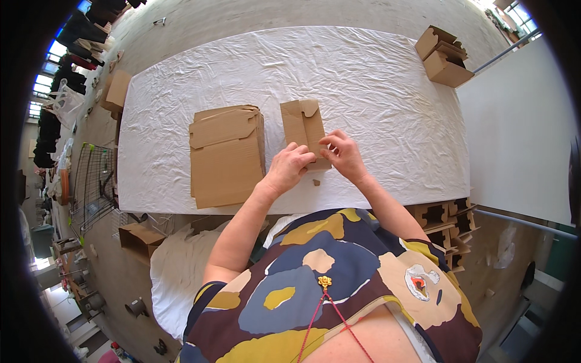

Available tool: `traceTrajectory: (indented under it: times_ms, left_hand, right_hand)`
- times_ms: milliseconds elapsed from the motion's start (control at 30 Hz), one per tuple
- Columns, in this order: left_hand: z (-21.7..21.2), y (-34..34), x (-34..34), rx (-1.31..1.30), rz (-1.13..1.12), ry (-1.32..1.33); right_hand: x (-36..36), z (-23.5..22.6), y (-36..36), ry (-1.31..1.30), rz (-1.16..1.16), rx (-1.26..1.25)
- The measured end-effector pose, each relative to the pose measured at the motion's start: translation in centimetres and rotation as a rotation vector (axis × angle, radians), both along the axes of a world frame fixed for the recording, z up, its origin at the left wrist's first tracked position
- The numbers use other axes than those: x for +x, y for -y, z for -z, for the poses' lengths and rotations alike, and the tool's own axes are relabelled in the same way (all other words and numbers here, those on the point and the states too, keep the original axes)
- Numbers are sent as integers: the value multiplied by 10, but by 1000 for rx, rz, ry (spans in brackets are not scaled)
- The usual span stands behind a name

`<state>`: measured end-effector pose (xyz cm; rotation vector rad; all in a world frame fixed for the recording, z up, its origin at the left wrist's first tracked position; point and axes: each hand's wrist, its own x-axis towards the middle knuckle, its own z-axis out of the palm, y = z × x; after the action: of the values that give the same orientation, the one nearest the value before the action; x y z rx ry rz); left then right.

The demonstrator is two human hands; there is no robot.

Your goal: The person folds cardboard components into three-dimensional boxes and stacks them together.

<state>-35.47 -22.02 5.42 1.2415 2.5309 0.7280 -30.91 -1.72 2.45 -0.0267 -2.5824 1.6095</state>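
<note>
A small brown cardboard box point(296, 124), folded and slim, lies on the white cloth before me. My left hand point(288, 167) is closed on the near left part of it, its fingers curled over the near end. At the right edge my right hand point(345, 158) bends its fingers and thumb against the cardboard in a pinch. The fingertips are partly hidden. Just below the box lies a small cardboard scrap point(316, 183). To the left of my left hand rests a stack of flat cardboard blanks point(225, 166) with notched flaps.
Wrinkled white cloth point(363, 72) covers the table. Open cardboard boxes point(446, 65) stand at its far right corner, and another box point(116, 91) sits beyond its left edge. More boxes point(445, 221) are piled below the near right edge. A white panel point(517, 130) borders the right side.
</note>
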Motion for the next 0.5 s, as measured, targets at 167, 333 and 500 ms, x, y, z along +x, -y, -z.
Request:
traceTrajectory:
  times_ms: [167, 333, 500]
  left_hand:
    - [-15, 9, -5, 45, -80, 286]
    - [-6, 18, 1, 160, -319, 447]
    - [4, 24, 17, 263, -266, 246]
  right_hand:
    - [-3, -11, -4, 38, -239, 253]
    - [-9, -23, 3, 72, -356, 527]
    - [-20, -19, 4, -118, -462, 634]
